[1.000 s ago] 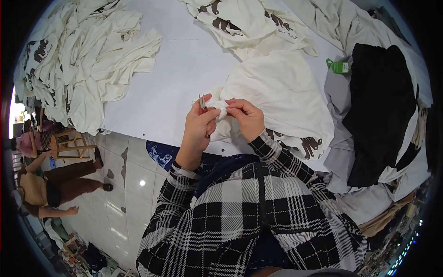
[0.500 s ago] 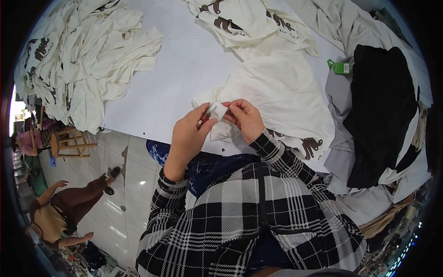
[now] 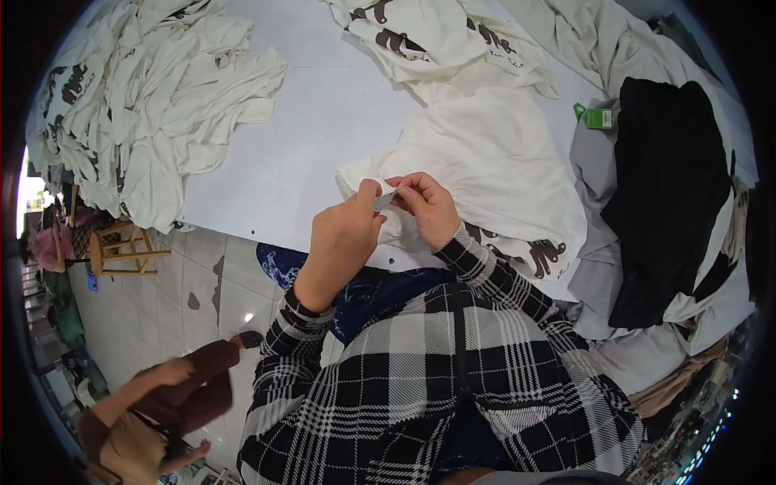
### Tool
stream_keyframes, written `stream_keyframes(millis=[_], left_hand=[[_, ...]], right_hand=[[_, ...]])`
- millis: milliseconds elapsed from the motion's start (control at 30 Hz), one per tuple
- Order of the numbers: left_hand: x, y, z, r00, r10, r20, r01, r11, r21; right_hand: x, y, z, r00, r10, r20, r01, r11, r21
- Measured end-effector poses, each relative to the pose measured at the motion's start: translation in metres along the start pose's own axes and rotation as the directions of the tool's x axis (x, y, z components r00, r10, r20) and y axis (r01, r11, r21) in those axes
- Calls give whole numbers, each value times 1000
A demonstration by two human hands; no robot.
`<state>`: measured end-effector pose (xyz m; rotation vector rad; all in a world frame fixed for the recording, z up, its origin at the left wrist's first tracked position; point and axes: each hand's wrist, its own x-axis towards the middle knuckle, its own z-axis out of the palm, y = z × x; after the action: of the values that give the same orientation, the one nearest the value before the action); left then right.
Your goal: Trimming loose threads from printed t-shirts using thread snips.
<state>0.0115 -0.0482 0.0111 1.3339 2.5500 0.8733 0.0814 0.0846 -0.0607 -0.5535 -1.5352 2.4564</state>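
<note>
A cream-white shirt point(image 3: 501, 153) with dark brown printing lies on the white table in front of me, a gathered part of it bunched up under my fingers. My left hand point(image 3: 346, 234) is closed, its thumb and forefinger pinching a small flat grey piece point(image 3: 384, 200) whose kind I cannot make out. Close beside it, my right hand point(image 3: 428, 212) pinches the edge of the bunched cloth, fingertips nearly meeting the grey piece. Fingers partly hide what lies between the two hands.
A heap of similar white shirts point(image 3: 162, 105) covers the table's left side; more printed shirts point(image 3: 436, 40) lie at the far middle. To the right are a black garment point(image 3: 667, 202), grey cloth and a small green box point(image 3: 598, 119). A wooden stool point(image 3: 125, 249) and a walking person point(image 3: 170, 404) are at left.
My left hand has turned over, its back now upward, and the small grey piece shows between my hands. My right hand has barely shifted. The person at left has walked nearer.
</note>
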Motion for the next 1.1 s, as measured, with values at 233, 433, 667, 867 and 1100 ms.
stream_keyframes(millis=[233,433,667,867,1100], left_hand=[[0,-2,2,1000,-4,11,4,1000,26],[2,-19,5,989,-65,-135,49,992,-118],[-11,-55,30,887,-461,-39,391,793,-467],[-13,-89,38,748,-662,-44,467,573,-674],[0,-131,64,651,-689,319,572,169,-803]], right_hand=[[1,2,-1,1000,-3,14,3,1000,5],[7,8,-10,998,54,-37,-48,985,164],[19,-7,-36,984,31,-175,31,938,344],[-31,-35,-136,870,-67,-488,-35,980,-197],[-108,-75,-114,887,-460,-52,21,153,-988]])
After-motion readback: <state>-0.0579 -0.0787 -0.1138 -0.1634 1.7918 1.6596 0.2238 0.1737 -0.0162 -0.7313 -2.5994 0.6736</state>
